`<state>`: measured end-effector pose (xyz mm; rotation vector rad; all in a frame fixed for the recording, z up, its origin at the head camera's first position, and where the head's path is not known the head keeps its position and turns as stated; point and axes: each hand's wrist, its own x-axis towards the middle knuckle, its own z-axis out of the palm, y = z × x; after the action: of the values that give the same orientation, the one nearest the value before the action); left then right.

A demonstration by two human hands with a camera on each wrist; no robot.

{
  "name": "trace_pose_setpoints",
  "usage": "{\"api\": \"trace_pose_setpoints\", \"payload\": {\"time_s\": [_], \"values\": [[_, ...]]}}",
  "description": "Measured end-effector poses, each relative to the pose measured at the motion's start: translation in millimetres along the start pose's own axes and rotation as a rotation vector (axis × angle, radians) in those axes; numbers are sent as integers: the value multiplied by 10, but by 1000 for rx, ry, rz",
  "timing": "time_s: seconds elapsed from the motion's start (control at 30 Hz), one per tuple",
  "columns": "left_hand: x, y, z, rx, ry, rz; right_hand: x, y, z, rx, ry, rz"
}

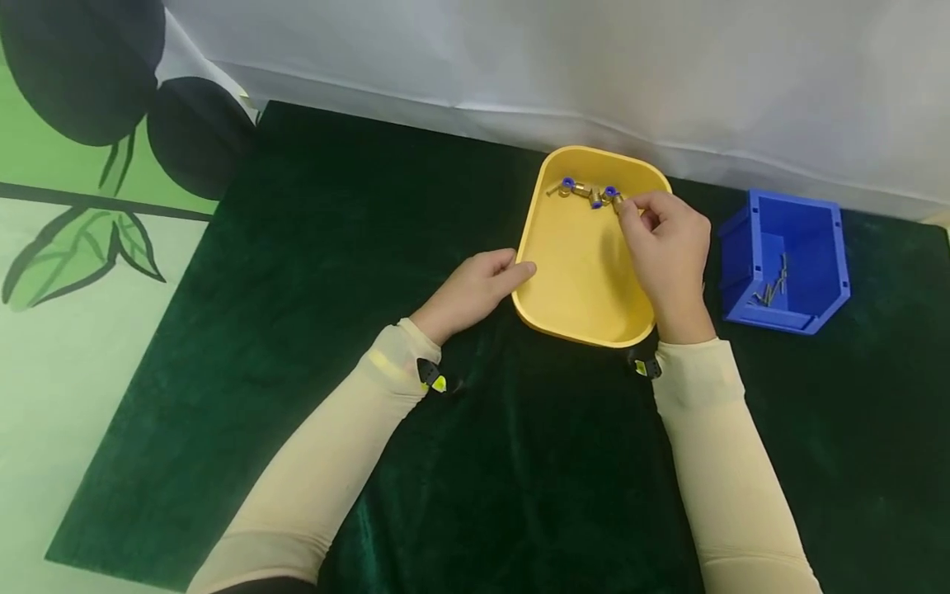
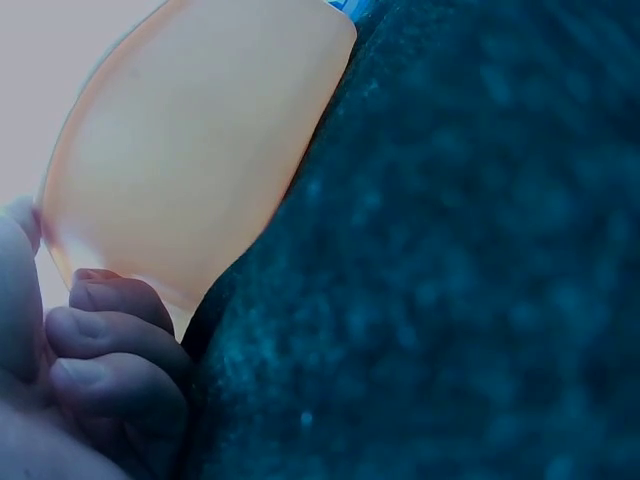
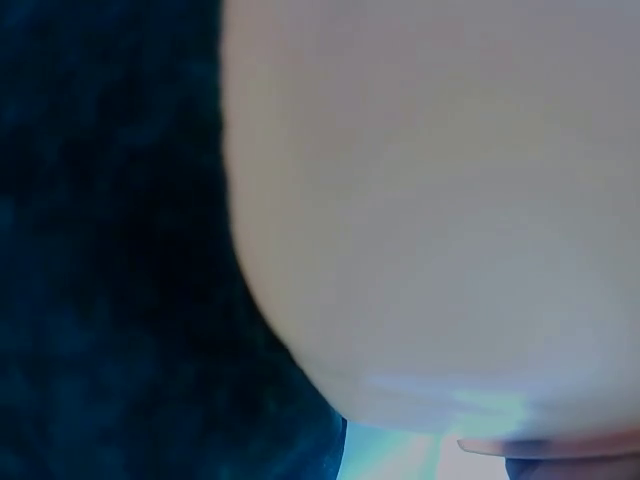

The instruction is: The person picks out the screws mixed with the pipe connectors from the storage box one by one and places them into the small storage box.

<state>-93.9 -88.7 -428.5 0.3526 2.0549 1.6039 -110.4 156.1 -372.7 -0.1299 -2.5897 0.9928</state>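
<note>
A yellow tray (image 1: 579,285) sits tilted in the head view, several brass push-in fittings (image 1: 582,189) with blue collars lying at its far end. My left hand (image 1: 475,289) grips the tray's left rim, thumb over the edge; in the left wrist view the curled fingers (image 2: 120,335) lie against the outer wall (image 2: 200,150). Reaching in over the right side, my right hand (image 1: 671,247) pinches a brass fitting (image 1: 618,200) between thumb and forefinger, which partly hide it. The tray's outside (image 3: 430,220) fills most of the right wrist view.
To the right of the tray stands a blue bin (image 1: 809,231) with several thin screws (image 1: 777,285) inside. A dark green cloth (image 1: 356,206) covers the table. Behind rises a white curtain (image 1: 519,66); a printed panel (image 1: 74,247) is at the left.
</note>
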Motion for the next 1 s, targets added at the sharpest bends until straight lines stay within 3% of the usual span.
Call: {"api": "trace_pose_setpoints", "payload": {"time_s": [0.17, 0.47, 0.8, 1.0], "values": [[-43, -33, -7, -16, -7, -14, -42, -11, 24, 30, -19, 37], [-98, -101, 17, -19, -14, -27, -65, 58, -71, 222, 6, 84], [-84, -161, -15, -17, -9, -49, -61, 109, -243, 173, 41, 115], [-98, -245, -50, 26, 50, -30, -205, 124, -350, 136, 34, 140]]}}
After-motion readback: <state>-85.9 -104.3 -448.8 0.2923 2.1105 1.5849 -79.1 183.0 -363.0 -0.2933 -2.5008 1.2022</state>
